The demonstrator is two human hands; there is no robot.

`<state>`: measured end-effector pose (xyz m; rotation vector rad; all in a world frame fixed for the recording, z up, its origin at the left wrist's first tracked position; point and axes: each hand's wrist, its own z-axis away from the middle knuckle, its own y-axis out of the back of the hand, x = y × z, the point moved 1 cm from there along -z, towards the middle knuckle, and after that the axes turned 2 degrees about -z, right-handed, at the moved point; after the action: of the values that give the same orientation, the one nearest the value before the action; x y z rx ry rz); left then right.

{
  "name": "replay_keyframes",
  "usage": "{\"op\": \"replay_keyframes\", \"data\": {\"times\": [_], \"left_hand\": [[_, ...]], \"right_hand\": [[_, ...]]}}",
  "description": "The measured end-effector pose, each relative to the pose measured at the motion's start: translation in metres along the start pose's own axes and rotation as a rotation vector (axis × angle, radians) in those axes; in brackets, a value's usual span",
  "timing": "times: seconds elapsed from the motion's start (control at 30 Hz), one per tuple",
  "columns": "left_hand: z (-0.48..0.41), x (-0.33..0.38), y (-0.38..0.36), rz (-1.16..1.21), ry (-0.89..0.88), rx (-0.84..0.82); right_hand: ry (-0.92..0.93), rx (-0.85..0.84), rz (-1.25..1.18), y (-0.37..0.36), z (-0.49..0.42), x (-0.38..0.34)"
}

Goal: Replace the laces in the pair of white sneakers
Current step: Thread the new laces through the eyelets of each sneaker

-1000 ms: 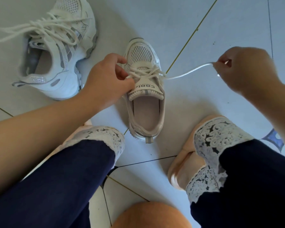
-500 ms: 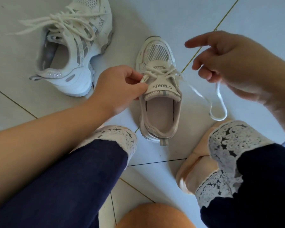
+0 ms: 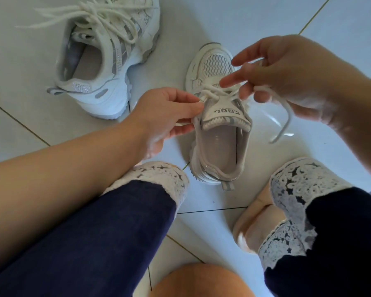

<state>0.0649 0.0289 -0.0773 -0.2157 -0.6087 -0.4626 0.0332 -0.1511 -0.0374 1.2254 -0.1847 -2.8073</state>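
A small white sneaker (image 3: pixel 220 146) stands on the tiled floor between my feet, toe pointing away, its tongue marked with letters. My left hand (image 3: pixel 165 116) pinches the left end of its white lace at the top eyelet. Over the shoe's right side, my right hand (image 3: pixel 287 76) grips the lace's other end (image 3: pixel 285 116), which hangs down in a loose curve. A second, larger white sneaker (image 3: pixel 103 58) lies at the upper left, fully laced, with its lace ends spread out.
Both my legs in dark blue trousers with white lace cuffs (image 3: pixel 291 194) frame the shoe. My right foot wears a beige slipper (image 3: pixel 253 228). A round tan object (image 3: pixel 199 281) sits at the bottom edge. Pale floor tiles (image 3: pixel 244 18) surround everything.
My right hand has come in from the far right to just over the shoe, and the taut lace now hangs slack. The view has moved closer. My left hand still holds the left lace end.
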Motion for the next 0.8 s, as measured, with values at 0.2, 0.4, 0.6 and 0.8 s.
{"op": "replay_keyframes", "data": {"times": [0.2, 0.4, 0.6, 0.8], "left_hand": [[0.000, -0.004, -0.001, 0.066, -0.029, 0.009], [0.001, -0.002, -0.004, -0.184, -0.273, 0.088], [0.001, -0.004, -0.003, -0.500, -0.527, 0.235], [-0.001, -0.005, -0.002, -0.643, -0.557, 0.213]], "right_hand": [[-0.122, -0.073, -0.198, -0.005, -0.014, 0.000], [-0.041, -0.135, -0.135, -0.005, -0.014, 0.004], [0.181, 0.020, 0.378, -0.008, -0.018, 0.003], [0.328, -0.019, 0.667, -0.016, -0.022, 0.003]]}}
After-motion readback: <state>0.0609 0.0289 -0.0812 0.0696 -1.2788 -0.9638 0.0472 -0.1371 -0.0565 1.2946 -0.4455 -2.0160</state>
